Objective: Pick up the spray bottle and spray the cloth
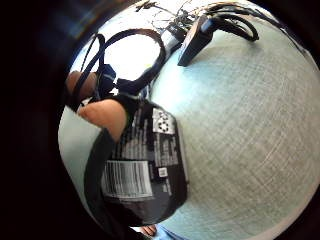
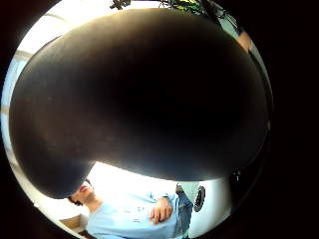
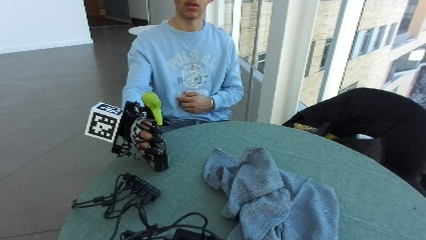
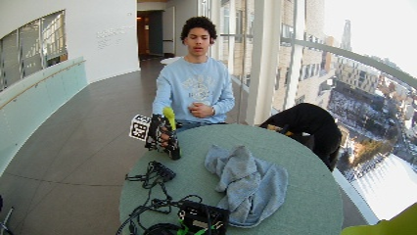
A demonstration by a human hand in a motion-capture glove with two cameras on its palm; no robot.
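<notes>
Bottle (image 3: 157, 145) was in your right hand (image 3: 143, 135), fingers wrapped round its black body, green spray head up, held above the table (image 3: 373, 200) edge, well apart from the cloth (image 3: 269, 197). Pickup looked done; next you needed to aim the nozzle at the cloth and squeeze.

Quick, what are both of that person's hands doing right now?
Right hand: closed around the spray bottle, held upright above the table edge.
Left hand: bare, loosely curled against the chest, holding nothing I can see.
</notes>
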